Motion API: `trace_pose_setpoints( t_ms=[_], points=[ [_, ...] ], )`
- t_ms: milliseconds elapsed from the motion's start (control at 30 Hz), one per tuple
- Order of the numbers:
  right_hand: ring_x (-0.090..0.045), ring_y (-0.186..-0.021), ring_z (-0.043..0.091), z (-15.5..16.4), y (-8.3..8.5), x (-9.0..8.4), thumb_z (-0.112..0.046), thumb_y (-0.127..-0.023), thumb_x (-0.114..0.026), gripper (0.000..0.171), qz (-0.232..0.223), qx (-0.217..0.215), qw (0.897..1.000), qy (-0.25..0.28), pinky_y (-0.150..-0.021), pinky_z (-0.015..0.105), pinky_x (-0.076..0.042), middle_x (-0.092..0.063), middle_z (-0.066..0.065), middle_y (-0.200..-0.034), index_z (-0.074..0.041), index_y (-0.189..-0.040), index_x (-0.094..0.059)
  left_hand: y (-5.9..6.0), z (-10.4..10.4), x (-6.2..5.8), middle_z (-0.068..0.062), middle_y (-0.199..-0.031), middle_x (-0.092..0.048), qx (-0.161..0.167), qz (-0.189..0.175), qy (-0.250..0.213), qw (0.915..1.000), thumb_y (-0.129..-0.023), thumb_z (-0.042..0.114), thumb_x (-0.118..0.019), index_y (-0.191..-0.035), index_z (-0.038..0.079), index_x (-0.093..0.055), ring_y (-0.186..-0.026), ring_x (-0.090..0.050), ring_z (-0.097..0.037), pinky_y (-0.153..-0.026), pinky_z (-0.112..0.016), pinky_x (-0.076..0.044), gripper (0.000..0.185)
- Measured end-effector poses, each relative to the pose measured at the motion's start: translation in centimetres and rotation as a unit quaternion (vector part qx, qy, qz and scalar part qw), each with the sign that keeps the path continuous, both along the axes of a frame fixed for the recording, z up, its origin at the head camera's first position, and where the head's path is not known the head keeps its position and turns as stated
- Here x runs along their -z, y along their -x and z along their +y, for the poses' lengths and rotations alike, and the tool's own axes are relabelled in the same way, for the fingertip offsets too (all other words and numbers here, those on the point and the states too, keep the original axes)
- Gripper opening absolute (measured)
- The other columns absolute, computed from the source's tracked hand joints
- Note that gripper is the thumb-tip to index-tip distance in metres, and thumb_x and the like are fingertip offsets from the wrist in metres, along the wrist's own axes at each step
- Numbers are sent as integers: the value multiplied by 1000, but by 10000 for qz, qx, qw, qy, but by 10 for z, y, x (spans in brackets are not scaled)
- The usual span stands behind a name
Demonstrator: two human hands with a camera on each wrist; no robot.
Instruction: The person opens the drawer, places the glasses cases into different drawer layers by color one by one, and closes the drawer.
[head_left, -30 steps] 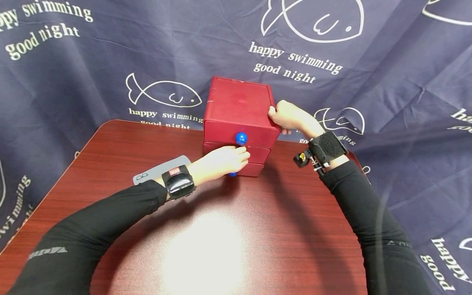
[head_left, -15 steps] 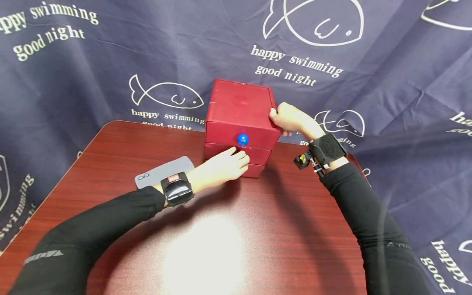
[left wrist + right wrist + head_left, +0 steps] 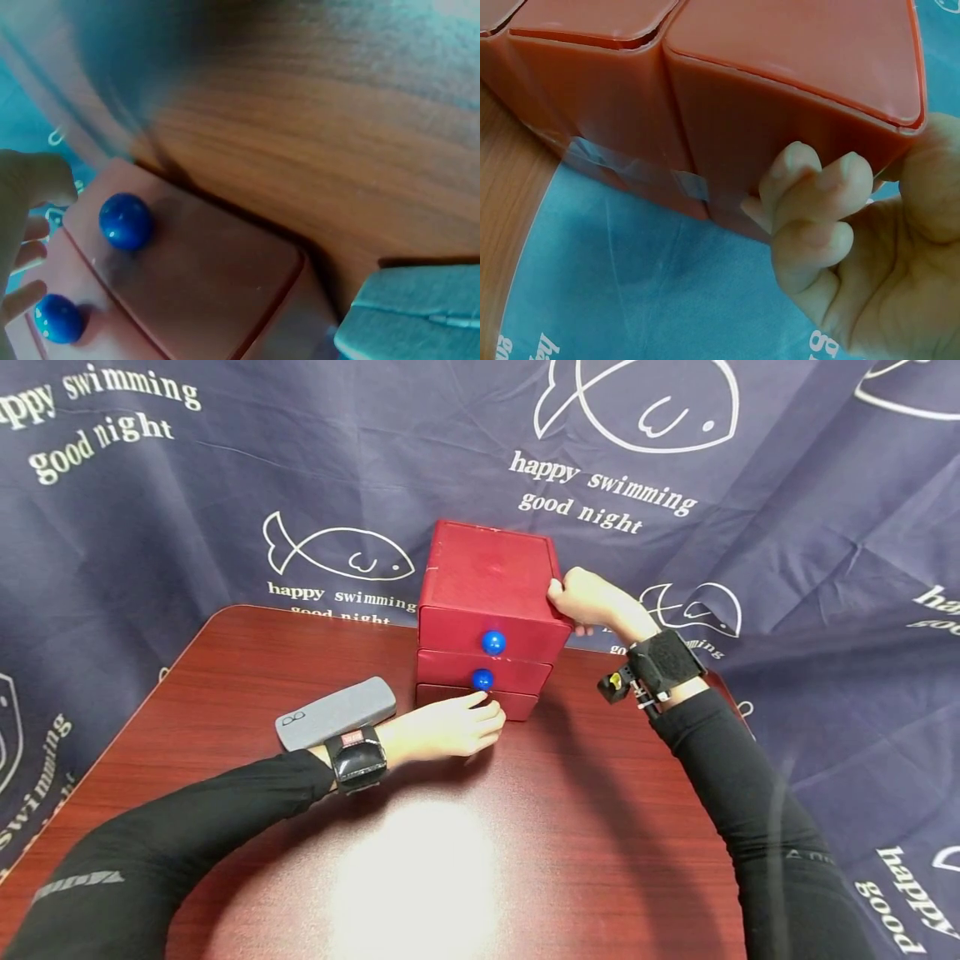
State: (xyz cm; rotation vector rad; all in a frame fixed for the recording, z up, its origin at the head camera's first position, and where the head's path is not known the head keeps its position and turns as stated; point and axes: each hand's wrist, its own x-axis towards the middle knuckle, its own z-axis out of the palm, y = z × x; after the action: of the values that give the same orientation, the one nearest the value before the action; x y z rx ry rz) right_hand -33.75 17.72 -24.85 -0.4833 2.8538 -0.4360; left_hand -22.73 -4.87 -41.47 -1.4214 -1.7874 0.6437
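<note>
A red three-drawer cabinet [image 3: 487,568] stands at the back of the table, all its drawers closed. Blue round knobs show on the top drawer [image 3: 456,628] and the middle drawer [image 3: 446,667]; in the head view my hand hides the lowest one. The left wrist view shows that lowest blue knob [image 3: 126,221] uncovered. My left hand [image 3: 450,727] hovers before the bottom drawer, fingers loosely extended and apart from the knobs. With the thumb on the top edge and curled fingers against the side, my right hand [image 3: 855,225] holds the cabinet's upper right corner.
A grey glasses case [image 3: 335,714] lies left of the cabinet, beside my left wrist. Behind the wooden table [image 3: 600,827] hangs a dark blue curtain [image 3: 450,435] with fish drawings. Clear tape [image 3: 637,169] runs along the cabinet's side.
My left hand has moved down from the middle drawer to the bottom one, its fingers loosening, so the middle knob now shows. My right hand keeps its hold on the cabinet.
</note>
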Motion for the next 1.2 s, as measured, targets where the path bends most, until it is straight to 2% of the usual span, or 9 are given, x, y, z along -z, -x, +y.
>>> trace_pose_setpoints(
  t_ms=[100, 233, 533, 800, 1000, 1200],
  points=[
    [-53, -36, 13, 0, 0, 0, -20, -99, -31, 45, 12, -12, 10000, 17, -51, 27, -48, -51, -2, -39, -8, -61, -51, 1, 0, 5, 0, -110, -66, 20, -102, 16, 9999, -89, 26, -77, -105, 19, -73, -109, -60, -20, -97, -35, -51, 18],
    [-54, -37, 14, 0, 0, 0, -21, -99, -31, 45, 32, -26, 10000, 3, -51, 27, -48, -51, -2, -39, -8, -62, -52, 3, 0, 9, 1, -110, -66, -45, -297, 57, 9995, -88, 26, -80, -107, 23, -74, -109, -61, -18, -97, -34, -52, 21],
    [-55, -37, 15, 0, 0, 0, -22, -100, -31, 45, 6, 26, 10000, 0, -52, 27, -49, -51, -1, -40, -8, -62, -51, 7, 0, 13, 3, -113, -67, -346, -426, 87, 9985, -92, 25, -75, -112, 25, -74, -110, -61, -16, -98, -33, -53, 20],
    [-53, -36, 13, 0, -2, 0, -21, -100, -31, 46, -3, 26, 10000, 27, -51, 27, -48, -51, -1, -40, -9, -61, -51, 12, 4, 17, 4, -112, -67, -478, -313, 25, 9984, -95, 22, -72, -109, 24, -73, -110, -61, -14, -96, -30, -55, 14],
    [-53, -36, 13, 0, -2, 0, -22, -100, -31, 47, -6, 25, 10000, 63, -50, 28, -48, -51, -1, -40, -9, -59, -51, 16, 8, 20, 5, -107, -66, -445, -169, -19, 9989, -96, 21, -69, -103, 25, -73, -106, -61, -12, -91, -26, -55, 9],
    [-53, -37, 13, 0, -1, 0, -22, -100, -31, 46, 24, 12, 10000, 5, -48, 27, -48, -52, -1, -40, -7, -63, -52, 21, 9, 22, 6, -105, -65, -410, -217, -78, 9989, -97, 20, -68, -99, 27, -74, -104, -60, -12, -87, -24, -54, 10]
  ],
)
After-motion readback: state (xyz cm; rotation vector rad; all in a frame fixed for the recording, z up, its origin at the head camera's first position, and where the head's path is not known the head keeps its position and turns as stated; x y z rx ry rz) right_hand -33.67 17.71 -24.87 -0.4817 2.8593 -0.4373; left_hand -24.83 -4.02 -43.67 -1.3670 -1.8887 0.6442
